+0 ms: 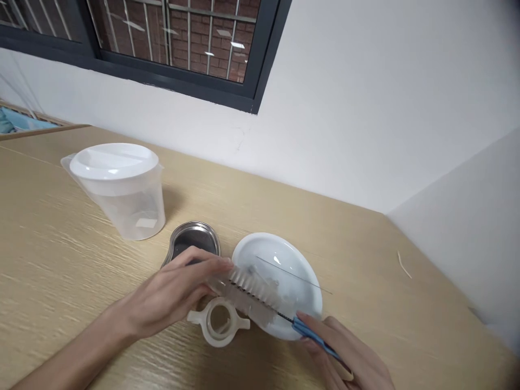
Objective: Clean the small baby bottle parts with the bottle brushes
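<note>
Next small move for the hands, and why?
Probably a slight twist of the blue handle: the right hand grips it, while the left hand is at the far end of the bristles, partly over the white bowl.

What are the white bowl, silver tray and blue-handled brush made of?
Glossy, round white bowl: perhaps glazed ceramic, maybe plastic; it reflects light.
Kidney-shaped silver tray: polished metal, probably steel; it gleams.
Blue-handled brush: evenly coloured, probably plastic handle; stem resembles twisted wire.
</note>
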A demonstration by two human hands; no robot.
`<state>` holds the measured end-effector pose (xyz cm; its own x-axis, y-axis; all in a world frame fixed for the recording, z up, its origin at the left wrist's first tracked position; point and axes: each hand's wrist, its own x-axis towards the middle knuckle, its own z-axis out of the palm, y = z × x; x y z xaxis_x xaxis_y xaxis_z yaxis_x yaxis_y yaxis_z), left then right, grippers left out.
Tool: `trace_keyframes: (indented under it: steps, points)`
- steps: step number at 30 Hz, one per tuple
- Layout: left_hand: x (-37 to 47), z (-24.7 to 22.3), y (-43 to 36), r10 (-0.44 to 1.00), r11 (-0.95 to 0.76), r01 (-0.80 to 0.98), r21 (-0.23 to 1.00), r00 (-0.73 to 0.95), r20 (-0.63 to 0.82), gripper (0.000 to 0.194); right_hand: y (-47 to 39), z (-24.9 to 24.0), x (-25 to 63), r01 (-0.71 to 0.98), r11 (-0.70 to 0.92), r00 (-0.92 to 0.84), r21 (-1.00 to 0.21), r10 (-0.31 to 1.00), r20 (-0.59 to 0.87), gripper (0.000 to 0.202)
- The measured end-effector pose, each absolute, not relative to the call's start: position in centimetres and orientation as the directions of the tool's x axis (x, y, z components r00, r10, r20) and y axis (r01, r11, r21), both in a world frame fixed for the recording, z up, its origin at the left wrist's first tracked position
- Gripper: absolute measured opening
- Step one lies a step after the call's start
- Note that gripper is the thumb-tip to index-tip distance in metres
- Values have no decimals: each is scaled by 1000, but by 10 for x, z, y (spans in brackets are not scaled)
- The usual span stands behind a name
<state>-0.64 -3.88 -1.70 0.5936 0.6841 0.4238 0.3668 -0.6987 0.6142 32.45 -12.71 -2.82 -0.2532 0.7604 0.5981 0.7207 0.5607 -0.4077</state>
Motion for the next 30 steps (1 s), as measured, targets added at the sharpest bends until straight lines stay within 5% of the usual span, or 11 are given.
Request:
trace_keyframes:
  steps: [10, 17, 21, 24, 30]
  points:
    - [-2, -9, -44, 656, -730, 297, 616, 559, 507, 69, -136, -51, 325, 737, 266, 68, -622, 886, 460, 23]
    - [-2, -9, -45, 666, -712, 274, 647, 556, 498, 64, -134, -44, 331, 723, 410, -50, -556, 834, 549, 12]
    - [-5, -9, -40, 689, -696, 314, 645, 544, 479, 58, -133, -39, 323, 639, 482, -13, -599, 786, 619, 28]
    - [-4, -9, -41, 691, -695, 325, 641, 551, 469, 58, -132, -33, 323, 672, 560, -125, -485, 731, 671, 22]
    - [0, -10, -47, 612, -767, 263, 585, 573, 544, 69, -134, -34, 331, 773, 433, -32, -464, 757, 652, 12]
